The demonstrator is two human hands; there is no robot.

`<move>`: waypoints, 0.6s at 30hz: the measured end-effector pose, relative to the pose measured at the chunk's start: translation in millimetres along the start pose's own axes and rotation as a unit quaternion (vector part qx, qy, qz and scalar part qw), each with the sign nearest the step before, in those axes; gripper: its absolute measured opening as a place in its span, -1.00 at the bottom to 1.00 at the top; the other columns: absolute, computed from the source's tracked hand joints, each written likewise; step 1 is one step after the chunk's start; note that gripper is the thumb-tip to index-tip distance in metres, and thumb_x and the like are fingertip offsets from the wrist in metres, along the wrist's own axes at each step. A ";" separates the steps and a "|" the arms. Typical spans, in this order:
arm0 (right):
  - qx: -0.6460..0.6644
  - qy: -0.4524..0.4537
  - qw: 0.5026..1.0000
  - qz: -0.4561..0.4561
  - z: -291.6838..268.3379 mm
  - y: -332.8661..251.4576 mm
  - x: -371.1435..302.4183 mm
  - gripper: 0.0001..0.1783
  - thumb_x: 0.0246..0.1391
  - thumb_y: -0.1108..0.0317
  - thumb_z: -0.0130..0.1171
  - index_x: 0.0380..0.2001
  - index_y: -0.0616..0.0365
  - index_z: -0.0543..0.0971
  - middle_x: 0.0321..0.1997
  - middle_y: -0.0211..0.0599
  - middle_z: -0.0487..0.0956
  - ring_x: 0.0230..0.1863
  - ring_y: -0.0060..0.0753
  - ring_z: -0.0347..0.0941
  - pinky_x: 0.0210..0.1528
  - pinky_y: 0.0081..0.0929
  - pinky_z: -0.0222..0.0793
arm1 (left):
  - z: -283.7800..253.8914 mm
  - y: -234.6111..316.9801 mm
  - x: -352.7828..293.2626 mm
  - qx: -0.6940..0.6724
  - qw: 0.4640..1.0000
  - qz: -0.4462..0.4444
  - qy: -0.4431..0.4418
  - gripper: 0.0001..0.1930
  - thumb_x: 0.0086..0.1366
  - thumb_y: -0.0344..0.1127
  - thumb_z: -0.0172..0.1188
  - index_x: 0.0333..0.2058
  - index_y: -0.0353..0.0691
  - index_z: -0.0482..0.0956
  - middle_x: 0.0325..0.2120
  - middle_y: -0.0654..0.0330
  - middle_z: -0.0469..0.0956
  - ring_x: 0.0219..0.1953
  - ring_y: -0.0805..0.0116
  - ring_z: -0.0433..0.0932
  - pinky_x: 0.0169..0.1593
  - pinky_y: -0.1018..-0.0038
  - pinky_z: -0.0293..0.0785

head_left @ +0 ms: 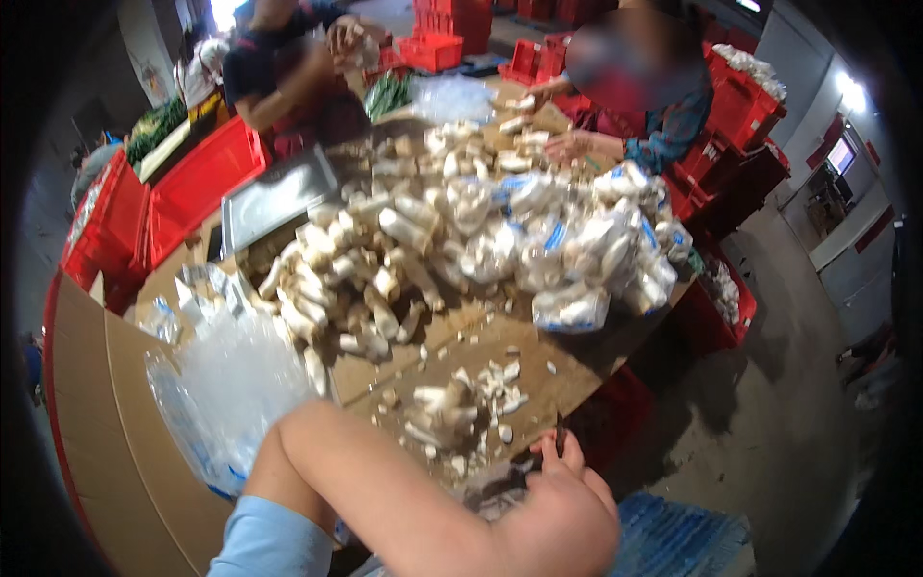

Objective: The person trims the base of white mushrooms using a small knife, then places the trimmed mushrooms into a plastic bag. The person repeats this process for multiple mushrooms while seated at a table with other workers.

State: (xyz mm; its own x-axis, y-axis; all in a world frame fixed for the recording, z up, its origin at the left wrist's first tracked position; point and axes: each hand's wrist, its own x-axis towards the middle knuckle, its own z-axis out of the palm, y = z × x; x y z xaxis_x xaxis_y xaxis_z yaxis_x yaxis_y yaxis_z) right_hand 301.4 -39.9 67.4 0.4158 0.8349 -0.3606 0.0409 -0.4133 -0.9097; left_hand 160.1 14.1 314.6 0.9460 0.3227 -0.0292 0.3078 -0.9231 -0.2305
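- At the surface's near edge, the person's bare right hand [567, 495] has its grip closed around a slim, dark, blade-like tool [560, 435], apparently pinched for fine control.
- The bare left forearm [385, 481] crosses the foreground from a light-blue sleeve [274, 539]; its hand is hidden, its grip impossible to tell.
- Just beyond, a small cluster of pale, thick-stemmed mushrooms [447, 418] sits beside chopped white offcuts [502, 385] on the brown cardboard-covered surface [567, 370], probably for easy reach.
- Clear plastic bags [216, 385] lie toward the left edge, likely to avoid scraps.
- Loose cream-coloured mushrooms [356, 269] fill the middle; bagged white bunches [596, 240] crowd the right edge, seemingly sorted apart.
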 end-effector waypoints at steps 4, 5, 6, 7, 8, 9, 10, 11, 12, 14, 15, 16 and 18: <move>0.012 -0.032 0.997 -0.066 11.1 -6.9 -4.5 -0.88 0.15 0.43 0.01 -0.28 0.22 0.49 -0.46 -0.37 0.55 -0.40 -0.58 0.47 -0.27 -0.60 0.36 | -35.6 35.5 -23.6 0.070 0.997 0.005 -0.025 -0.75 0.11 -0.33 0.13 -0.24 -0.33 0.51 -0.31 -0.02 0.54 -0.35 0.17 0.61 -0.46 0.42 0.50; 0.001 -0.022 0.998 -0.051 8.1 -3.9 -8.3 -0.88 0.15 0.44 0.01 -0.29 0.22 0.49 -0.46 -0.37 0.55 -0.41 -0.58 0.47 -0.28 -0.61 0.36 | -33.5 33.3 -27.0 0.043 0.999 0.016 -0.024 -0.75 0.11 -0.33 0.13 -0.25 -0.33 0.51 -0.32 -0.02 0.54 -0.36 0.17 0.61 -0.47 0.41 0.50; 0.006 -0.018 0.999 -0.048 10.6 -3.1 -6.3 -0.89 0.14 0.44 0.01 -0.29 0.23 0.49 -0.46 -0.37 0.55 -0.42 -0.57 0.47 -0.28 -0.61 0.36 | -32.3 32.4 -27.7 0.035 0.999 0.023 -0.026 -0.76 0.10 -0.33 0.13 -0.26 -0.33 0.51 -0.33 -0.02 0.54 -0.36 0.17 0.60 -0.48 0.41 0.50; -0.017 -0.024 0.998 -0.054 8.7 -4.7 -7.6 -0.89 0.14 0.44 0.01 -0.31 0.23 0.49 -0.46 -0.37 0.55 -0.41 -0.58 0.48 -0.28 -0.61 0.36 | -31.5 31.5 -28.2 0.023 0.999 0.028 -0.030 -0.76 0.10 -0.33 0.14 -0.26 -0.33 0.52 -0.34 -0.01 0.54 -0.37 0.17 0.60 -0.48 0.41 0.50; -0.013 -0.018 0.999 -0.049 8.1 -5.8 -8.8 -0.89 0.14 0.44 0.01 -0.31 0.24 0.49 -0.46 -0.37 0.55 -0.40 -0.58 0.48 -0.28 -0.61 0.35 | -30.5 31.4 -27.9 0.021 0.999 0.036 -0.030 -0.76 0.10 -0.33 0.14 -0.27 -0.33 0.52 -0.35 -0.01 0.54 -0.38 0.16 0.60 -0.49 0.41 0.49; -0.010 -0.012 0.999 -0.044 7.7 -6.5 -10.3 -0.89 0.14 0.44 0.01 -0.31 0.24 0.49 -0.47 -0.37 0.54 -0.40 -0.58 0.47 -0.27 -0.60 0.35 | -29.1 30.7 -28.1 0.013 0.998 0.042 -0.032 -0.76 0.09 -0.33 0.14 -0.28 -0.33 0.52 -0.36 -0.01 0.54 -0.39 0.16 0.60 -0.50 0.40 0.49; -0.006 -0.022 0.999 -0.043 11.5 -7.7 -8.2 -0.89 0.14 0.44 0.01 -0.31 0.24 0.49 -0.47 -0.37 0.54 -0.40 -0.58 0.47 -0.27 -0.60 0.35 | -28.8 31.3 -29.6 0.015 0.998 0.037 -0.040 -0.77 0.09 -0.33 0.14 -0.28 -0.33 0.53 -0.37 0.00 0.55 -0.40 0.16 0.60 -0.51 0.40 0.49; 0.010 -0.024 0.999 -0.035 14.2 -10.2 -7.4 -0.89 0.14 0.45 0.01 -0.31 0.23 0.48 -0.46 -0.37 0.54 -0.39 -0.57 0.47 -0.26 -0.60 0.35 | -27.3 31.6 -29.6 0.014 0.998 0.031 -0.048 -0.77 0.08 -0.33 0.14 -0.29 -0.33 0.53 -0.38 0.00 0.55 -0.41 0.16 0.60 -0.51 0.40 0.49; 0.025 -0.026 0.999 -0.025 16.3 -11.6 -5.9 -0.90 0.15 0.46 0.00 -0.30 0.23 0.48 -0.46 -0.37 0.54 -0.38 -0.57 0.47 -0.26 -0.60 0.35 | -25.8 32.2 -28.0 0.013 0.998 0.031 -0.049 -0.77 0.08 -0.33 0.15 -0.30 -0.32 0.53 -0.39 0.00 0.55 -0.42 0.16 0.60 -0.52 0.40 0.49; 0.028 -0.014 0.999 -0.043 4.3 -3.0 -4.1 -0.90 0.16 0.46 0.01 -0.28 0.21 0.48 -0.46 -0.38 0.53 -0.37 -0.59 0.47 -0.25 -0.60 0.37 | -23.6 31.3 -21.5 -0.001 0.998 0.051 -0.038 -0.78 0.07 -0.33 0.15 -0.31 -0.32 0.54 -0.41 0.01 0.55 -0.43 0.15 0.60 -0.54 0.39 0.48; 0.034 -0.021 0.998 -0.038 9.0 0.3 -2.6 -0.90 0.15 0.46 0.02 -0.28 0.21 0.48 -0.46 -0.39 0.53 -0.37 -0.59 0.48 -0.25 -0.59 0.37 | -22.8 29.9 -21.8 -0.001 0.998 0.049 -0.043 -0.78 0.07 -0.33 0.15 -0.32 -0.32 0.55 -0.42 0.01 0.55 -0.44 0.15 0.60 -0.55 0.39 0.48; 0.030 -0.022 0.998 -0.041 13.5 -2.7 -3.2 -0.90 0.15 0.46 0.03 -0.28 0.21 0.48 -0.46 -0.39 0.53 -0.37 -0.59 0.48 -0.25 -0.59 0.38 | -24.0 30.3 -25.2 0.000 0.998 0.040 -0.041 -0.78 0.06 -0.33 0.16 -0.32 -0.32 0.55 -0.43 0.02 0.55 -0.45 0.15 0.60 -0.55 0.39 0.48; 0.015 -0.063 0.997 -0.036 17.6 2.9 -0.4 -0.90 0.14 0.45 0.05 -0.28 0.22 0.48 -0.38 -0.38 0.52 -0.38 -0.59 0.49 -0.26 -0.59 0.39 | -21.0 29.4 -29.8 0.003 0.999 0.039 -0.036 -0.79 0.06 -0.33 0.16 -0.34 -0.32 0.56 -0.45 0.02 0.56 -0.47 0.15 0.60 -0.57 0.38 0.47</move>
State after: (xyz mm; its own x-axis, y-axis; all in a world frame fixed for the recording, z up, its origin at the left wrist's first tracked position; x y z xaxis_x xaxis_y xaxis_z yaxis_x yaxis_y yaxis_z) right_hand 285.4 -35.0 61.3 0.2949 0.9019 -0.3155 0.0384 -0.3411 -0.9392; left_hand 143.0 -27.1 329.1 0.9574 0.2644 -0.1162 0.2329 -0.9447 -0.2307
